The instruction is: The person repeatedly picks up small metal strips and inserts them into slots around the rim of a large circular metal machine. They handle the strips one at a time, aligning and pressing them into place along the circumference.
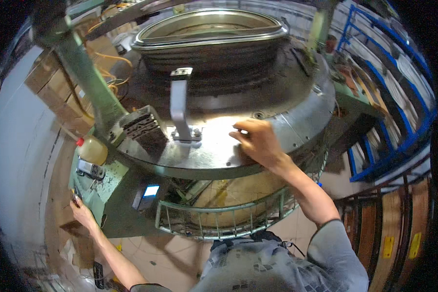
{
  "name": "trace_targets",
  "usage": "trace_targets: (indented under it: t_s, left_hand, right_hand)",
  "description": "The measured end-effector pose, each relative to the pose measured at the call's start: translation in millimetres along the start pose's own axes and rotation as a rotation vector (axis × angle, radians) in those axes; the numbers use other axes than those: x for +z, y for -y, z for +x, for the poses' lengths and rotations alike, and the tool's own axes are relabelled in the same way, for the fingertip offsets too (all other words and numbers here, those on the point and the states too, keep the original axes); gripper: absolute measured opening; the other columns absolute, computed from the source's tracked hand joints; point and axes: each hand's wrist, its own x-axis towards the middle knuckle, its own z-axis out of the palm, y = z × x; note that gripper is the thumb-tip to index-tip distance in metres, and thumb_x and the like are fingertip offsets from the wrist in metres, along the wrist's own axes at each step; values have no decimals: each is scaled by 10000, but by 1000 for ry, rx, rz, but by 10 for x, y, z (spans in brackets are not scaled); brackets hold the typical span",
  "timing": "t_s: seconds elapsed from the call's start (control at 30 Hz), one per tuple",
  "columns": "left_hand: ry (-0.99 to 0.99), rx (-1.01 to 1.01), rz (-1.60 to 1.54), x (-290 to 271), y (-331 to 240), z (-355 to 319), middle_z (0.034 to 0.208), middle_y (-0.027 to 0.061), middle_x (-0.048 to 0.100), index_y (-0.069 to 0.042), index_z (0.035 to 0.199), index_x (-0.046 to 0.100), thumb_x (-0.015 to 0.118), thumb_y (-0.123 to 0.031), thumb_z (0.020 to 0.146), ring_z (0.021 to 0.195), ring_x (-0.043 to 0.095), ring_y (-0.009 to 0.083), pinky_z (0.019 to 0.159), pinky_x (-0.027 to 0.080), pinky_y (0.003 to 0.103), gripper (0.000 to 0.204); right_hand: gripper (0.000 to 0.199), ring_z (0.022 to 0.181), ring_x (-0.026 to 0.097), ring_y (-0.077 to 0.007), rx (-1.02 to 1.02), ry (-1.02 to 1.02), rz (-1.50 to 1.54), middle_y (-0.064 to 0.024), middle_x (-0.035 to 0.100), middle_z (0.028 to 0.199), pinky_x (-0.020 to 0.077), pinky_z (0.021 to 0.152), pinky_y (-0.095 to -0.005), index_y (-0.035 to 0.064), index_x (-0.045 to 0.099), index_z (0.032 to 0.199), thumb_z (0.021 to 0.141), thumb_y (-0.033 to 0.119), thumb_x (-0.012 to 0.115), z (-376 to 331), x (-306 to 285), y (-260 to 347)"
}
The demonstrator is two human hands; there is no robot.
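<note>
I stand at a large round knitting machine with a grey metal ring plate. My right hand rests on this plate with fingers curled, just right of an upright grey metal bracket bolted to it; I cannot see anything in the hand. My left hand reaches down to the green control panel at the machine's lower left, fingers pinched on a small dark part at its edge. A ribbed dark cylinder with a shiny top ring rises behind the bracket.
A yellowish plastic bottle with a red cap sits on the panel. A small lit blue screen is below the plate. A green wire guard rings the base. Blue racks stand right, cardboard boxes left.
</note>
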Motion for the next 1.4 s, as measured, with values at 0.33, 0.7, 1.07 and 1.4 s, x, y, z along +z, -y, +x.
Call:
trace_targets:
  t_s: [0.33,0.7,1.07,1.4]
  left_hand:
    - [-12,-54,124,-168,-312,-20,1179,330,633,80,1288,554,539,-367,1016,1100,593,482,916,448,513,523]
    - [-30,106,-4,-11,14,48,1287,318,585,49,1415,452,517,-385,1034,1153,571,464,955,437,505,581]
    - [-41,64,-89,111,224,120,1139,259,654,40,1429,448,573,-316,1022,1034,618,396,903,461,463,556]
    - [-38,41,-44,67,207,130,1124,233,673,51,1424,449,606,-373,996,1029,627,384,907,465,458,622]
  right_hand:
    - [121,676,662,-140,334,-259,115,-117,741,810,505,611,-270,-35,742,928,895,80,725,-353,-683,-587]
    - [137,667,699,-187,430,-183,163,-140,732,773,523,615,-315,-41,742,883,864,95,736,-356,-686,-619]
    - [205,639,602,-73,651,-120,499,-40,704,710,482,564,-275,-23,762,892,920,177,727,-386,-834,-784]
    - [170,577,592,-74,594,-210,507,-32,690,701,465,453,-249,-23,770,909,911,143,732,-412,-786,-748]
